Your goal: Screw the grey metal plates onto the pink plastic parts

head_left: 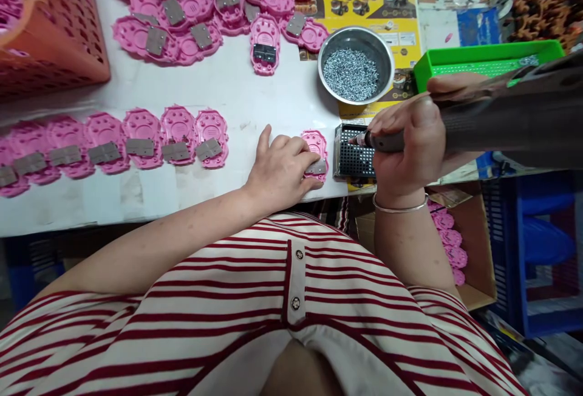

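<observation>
My left hand [283, 171] holds a pink plastic piece [315, 144] with a grey plate flat on the white table, thumb and fingers at its sides. Wrapped round a dark electric screwdriver [478, 122] is my right hand [410, 141]. The tool's tip is over a black perforated tray [353, 156], just right of the pink piece. Whether a screw sits on the tip is too small to tell. Behind the tray stands a metal bowl [350, 74] of small screws.
A row of pink pieces [141, 141] lies at left, and a pile [182, 13] behind it. An orange basket [59, 25] fills the back left. A green tray [483, 59] stands at right, with a cardboard box [478, 250] below the table edge.
</observation>
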### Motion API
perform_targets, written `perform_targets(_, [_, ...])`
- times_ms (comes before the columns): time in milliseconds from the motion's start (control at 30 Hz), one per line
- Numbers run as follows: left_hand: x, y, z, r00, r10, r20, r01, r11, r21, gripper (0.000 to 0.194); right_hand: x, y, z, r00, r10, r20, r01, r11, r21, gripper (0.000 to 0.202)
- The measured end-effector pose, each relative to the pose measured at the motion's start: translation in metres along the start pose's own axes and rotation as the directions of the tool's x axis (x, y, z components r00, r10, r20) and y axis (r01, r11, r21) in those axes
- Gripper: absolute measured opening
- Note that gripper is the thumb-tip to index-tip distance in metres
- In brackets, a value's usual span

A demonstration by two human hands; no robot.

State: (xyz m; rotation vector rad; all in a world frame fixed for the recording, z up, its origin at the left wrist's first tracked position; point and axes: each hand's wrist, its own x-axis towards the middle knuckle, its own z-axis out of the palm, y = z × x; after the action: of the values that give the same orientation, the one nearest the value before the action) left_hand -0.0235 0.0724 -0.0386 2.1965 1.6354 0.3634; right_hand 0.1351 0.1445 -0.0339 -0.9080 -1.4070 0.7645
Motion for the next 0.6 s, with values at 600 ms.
perform_targets(600, [0.003,-0.006,-0.001,0.986,0.099,-0.137,-0.124,0.974,-0.188,0.031,-0.007,-0.062,0.002,0.985,-0.152,0.081,0.12,0.942,0.312,0.02])
